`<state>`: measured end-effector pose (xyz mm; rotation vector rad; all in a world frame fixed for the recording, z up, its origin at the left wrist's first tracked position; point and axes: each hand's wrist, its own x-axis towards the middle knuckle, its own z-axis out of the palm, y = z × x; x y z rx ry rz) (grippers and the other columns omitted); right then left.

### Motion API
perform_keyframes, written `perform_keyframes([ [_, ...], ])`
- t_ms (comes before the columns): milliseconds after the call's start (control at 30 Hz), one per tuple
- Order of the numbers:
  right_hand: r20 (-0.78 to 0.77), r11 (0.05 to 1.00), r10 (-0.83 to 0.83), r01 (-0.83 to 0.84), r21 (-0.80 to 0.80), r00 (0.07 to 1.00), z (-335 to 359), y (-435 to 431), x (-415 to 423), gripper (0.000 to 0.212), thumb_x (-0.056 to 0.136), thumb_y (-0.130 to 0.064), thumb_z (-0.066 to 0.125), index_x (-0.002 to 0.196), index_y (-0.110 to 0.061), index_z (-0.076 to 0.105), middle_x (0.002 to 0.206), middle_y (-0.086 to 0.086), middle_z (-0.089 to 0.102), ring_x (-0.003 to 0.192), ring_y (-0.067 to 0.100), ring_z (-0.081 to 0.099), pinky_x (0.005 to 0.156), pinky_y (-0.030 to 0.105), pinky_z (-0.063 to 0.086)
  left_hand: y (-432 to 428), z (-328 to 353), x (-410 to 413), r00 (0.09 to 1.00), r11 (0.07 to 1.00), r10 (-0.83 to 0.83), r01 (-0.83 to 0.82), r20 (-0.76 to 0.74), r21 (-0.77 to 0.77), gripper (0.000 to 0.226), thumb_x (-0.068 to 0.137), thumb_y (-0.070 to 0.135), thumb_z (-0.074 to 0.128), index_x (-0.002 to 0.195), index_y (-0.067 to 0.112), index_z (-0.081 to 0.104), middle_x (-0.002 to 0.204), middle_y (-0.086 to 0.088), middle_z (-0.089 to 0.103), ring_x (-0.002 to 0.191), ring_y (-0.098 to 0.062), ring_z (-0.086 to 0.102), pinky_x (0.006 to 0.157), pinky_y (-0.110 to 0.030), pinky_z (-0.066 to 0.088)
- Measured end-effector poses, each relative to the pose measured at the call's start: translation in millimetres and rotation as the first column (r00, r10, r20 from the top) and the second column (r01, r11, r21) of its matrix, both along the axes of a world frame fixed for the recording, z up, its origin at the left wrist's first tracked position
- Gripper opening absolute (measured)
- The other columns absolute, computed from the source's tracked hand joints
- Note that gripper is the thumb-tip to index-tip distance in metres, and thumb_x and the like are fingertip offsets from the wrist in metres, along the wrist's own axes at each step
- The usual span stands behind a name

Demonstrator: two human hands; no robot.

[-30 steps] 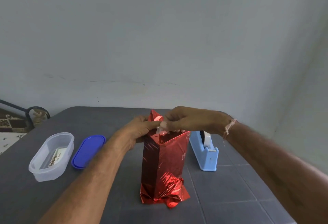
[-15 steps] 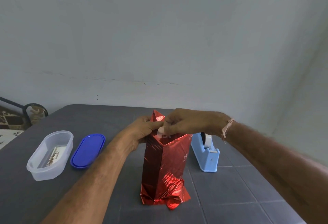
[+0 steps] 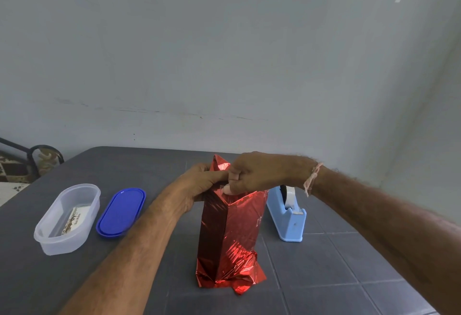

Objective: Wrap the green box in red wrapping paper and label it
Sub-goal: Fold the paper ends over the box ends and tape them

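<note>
Now, at the far left of the dark worktop lies a clear plastic tub with a printed card inside, probably the label. Just right of it lies its blue lid.

In the middle the green box stands upright, fully hidden under the red wrapping paper; no green shows. The lower end of the paper is folded and crumpled against the worktop.

The left hand has its fingers curled round the top of the paper on the left side and steadies it. The right hand is also curled, with its thumb pressed on the top fold. Whether tape is under the thumb I cannot tell.

To the right, near the parcel, stands a light blue tape dispenser.

I judge the step is closing the top end. The next move calls for firm pressing on the fold, then taking the card for the labelling.
</note>
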<state>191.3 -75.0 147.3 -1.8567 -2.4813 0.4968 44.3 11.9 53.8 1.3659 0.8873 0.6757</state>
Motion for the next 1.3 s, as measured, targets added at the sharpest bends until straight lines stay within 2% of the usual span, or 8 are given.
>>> perform_keyframes([
  [500, 0.049, 1.0, 0.015, -0.016, 0.002, 0.999, 4, -3, 1, 0.032, 0.101, -0.036, 0.062, 0.072, -0.026, 0.057, 0.069, -0.008, 0.051, 0.061, 0.006, 0.044, 0.06, 0.019, 0.035, -6, 4, -1, 1.0, 1.0, -0.009, 0.009, 0.018, -0.011, 0.022, 0.088, 0.026, 0.078, 0.1, 0.009, 0.072, 0.08, -0.007, 0.077, 0.063, -0.017, 0.072, 0.062, -0.027, 0.059],
  [667, 0.121, 1.0, -0.005, 0.001, 0.029, 0.993, 2, 0, -2, 0.026, 0.099, -0.041, 0.064, 0.084, -0.02, 0.069, 0.081, -0.005, 0.066, 0.072, 0.012, 0.059, 0.068, 0.026, 0.047, -6, 4, -1, 1.0, 1.0, -0.007, 0.007, 0.021, -0.013, 0.021, 0.086, 0.026, 0.08, 0.096, 0.009, 0.073, 0.083, -0.009, 0.078, 0.067, -0.019, 0.072, 0.071, -0.032, 0.06],
  [733, 0.156, 0.999, -0.03, 0.023, 0.047, 0.987, 1, 0, -3, 0.032, 0.098, -0.045, 0.064, 0.1, -0.015, 0.075, 0.098, 0.002, 0.074, 0.089, 0.018, 0.067, 0.08, 0.034, 0.053, -6, 3, -1, 1.0, 1.0, -0.003, 0.003, 0.028, -0.012, 0.019, 0.085, 0.025, 0.081, 0.095, 0.01, 0.073, 0.084, -0.009, 0.078, 0.07, -0.02, 0.073, 0.076, -0.034, 0.06],
  [833, 0.196, 0.996, -0.041, 0.024, 0.087, 0.98, 0, -1, -2, 0.038, 0.096, -0.05, 0.064, 0.103, -0.014, 0.075, 0.101, 0.003, 0.075, 0.092, 0.019, 0.069, 0.086, 0.041, 0.058, -5, 3, 0, 1.0, 1.0, -0.012, 0.012, 0.02, -0.008, 0.025, 0.082, 0.026, 0.084, 0.099, 0.009, 0.074, 0.085, -0.009, 0.079, 0.069, -0.02, 0.073, 0.072, -0.032, 0.06],
  [900, 0.254, 0.992, -0.048, 0.016, 0.125, 0.966, -1, -2, -2, 0.044, 0.096, -0.054, 0.061, 0.104, -0.013, 0.075, 0.103, 0.005, 0.075, 0.094, 0.021, 0.069, 0.083, 0.042, 0.058, -5, 3, 0, 1.0, 1.0, -0.015, 0.015, 0.012, -0.009, 0.032, 0.081, 0.027, 0.086, 0.104, 0.008, 0.075, 0.087, -0.009, 0.079, 0.07, -0.019, 0.074, 0.069, -0.031, 0.058],
  [1067, 0.331, 0.98, -0.074, 0.007, 0.198, 0.941, -3, -3, -4, 0.047, 0.094, -0.062, 0.059, 0.106, -0.018, 0.073, 0.1, -0.001, 0.073, 0.092, 0.019, 0.067, 0.061, 0.026, 0.04, -5, 2, -1, 1.0, 1.0, 0.001, -0.001, 0.017, -0.012, 0.025, 0.082, 0.024, 0.085, 0.1, 0.011, 0.074, 0.085, -0.007, 0.079, 0.07, -0.019, 0.073, 0.07, -0.031, 0.058],
  [1200, 0.379, 0.975, -0.14, 0.06, 0.215, 0.915, -1, -5, -1, 0.064, 0.087, -0.076, 0.055, 0.102, -0.016, 0.07, 0.096, -0.001, 0.071, 0.091, 0.021, 0.065, 0.07, 0.032, 0.046, -3, 0, -2, 1.0, 1.0, -0.009, 0.009, 0.005, -0.004, 0.04, 0.077, 0.03, 0.087, 0.109, 0.01, 0.074, 0.094, -0.008, 0.08, 0.08, -0.02, 0.075, 0.075, -0.032, 0.059],
  [1300, 0.299, 0.977, -0.189, 0.149, 0.153, 0.935, -3, -6, 12, 0.074, 0.082, -0.081, 0.057, 0.102, -0.011, 0.067, 0.096, 0.004, 0.069, 0.091, 0.024, 0.066, 0.077, 0.039, 0.054, -3, -1, -1, 0.999, 1.0, -0.013, 0.013, 0.03, -0.017, 0.049, 0.072, 0.031, 0.089, 0.113, 0.008, 0.074, 0.099, -0.011, 0.08, 0.084, -0.022, 0.075, 0.081, -0.035, 0.061],
])
